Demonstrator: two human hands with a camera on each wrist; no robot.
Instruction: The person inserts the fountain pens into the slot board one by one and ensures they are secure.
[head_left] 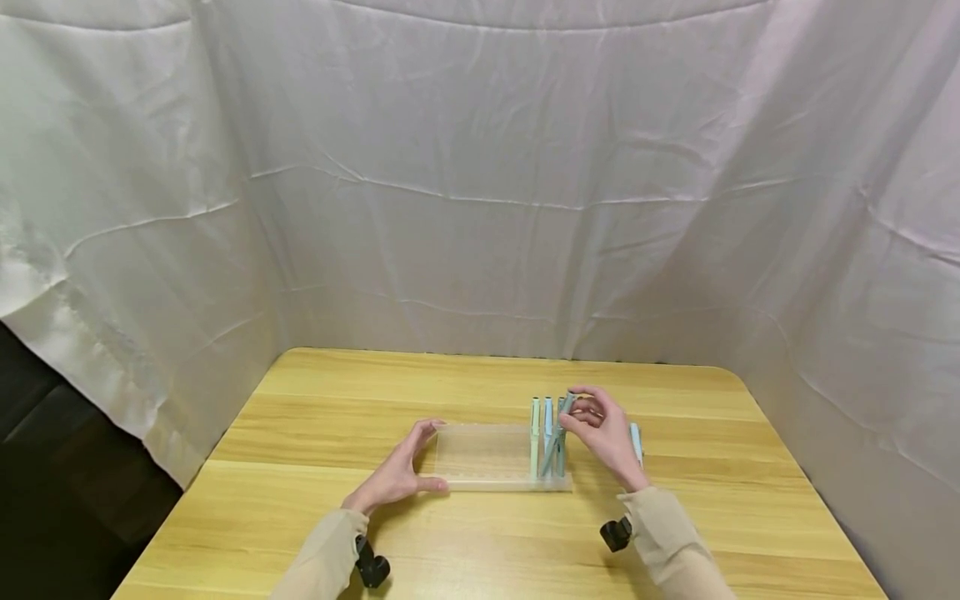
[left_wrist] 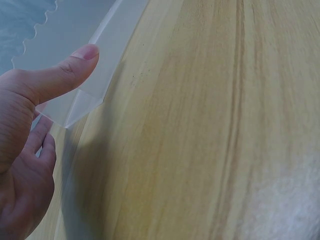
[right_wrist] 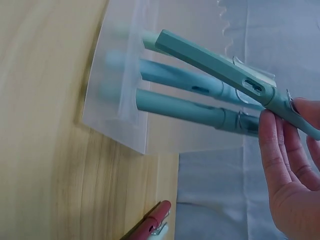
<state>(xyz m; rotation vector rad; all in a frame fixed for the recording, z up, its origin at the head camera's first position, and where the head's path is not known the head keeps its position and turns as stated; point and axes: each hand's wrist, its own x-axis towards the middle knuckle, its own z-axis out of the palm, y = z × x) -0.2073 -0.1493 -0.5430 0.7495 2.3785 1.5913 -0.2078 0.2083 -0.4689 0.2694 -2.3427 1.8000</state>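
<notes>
A clear plastic pen rack (head_left: 480, 454) with a scalloped edge lies across the table. My left hand (head_left: 405, 471) grips its left end, the thumb (left_wrist: 75, 65) on the front lip. Three pens stand in slots at its right end: a pale green pen (head_left: 535, 433), a light blue pen (right_wrist: 175, 75) and a teal pen (right_wrist: 175, 107). My right hand (head_left: 603, 429) pinches another teal pen (right_wrist: 210, 62) near its clip end. That pen slants across in front of the standing ones, its lower end free of the slots in the right wrist view.
Beyond my right hand a light blue pen (head_left: 636, 440) lies on the wooden table (head_left: 315, 433). A red pen (right_wrist: 155, 220) shows low in the right wrist view, beside a pale one. Grey curtains (head_left: 480, 208) enclose the table's back and sides.
</notes>
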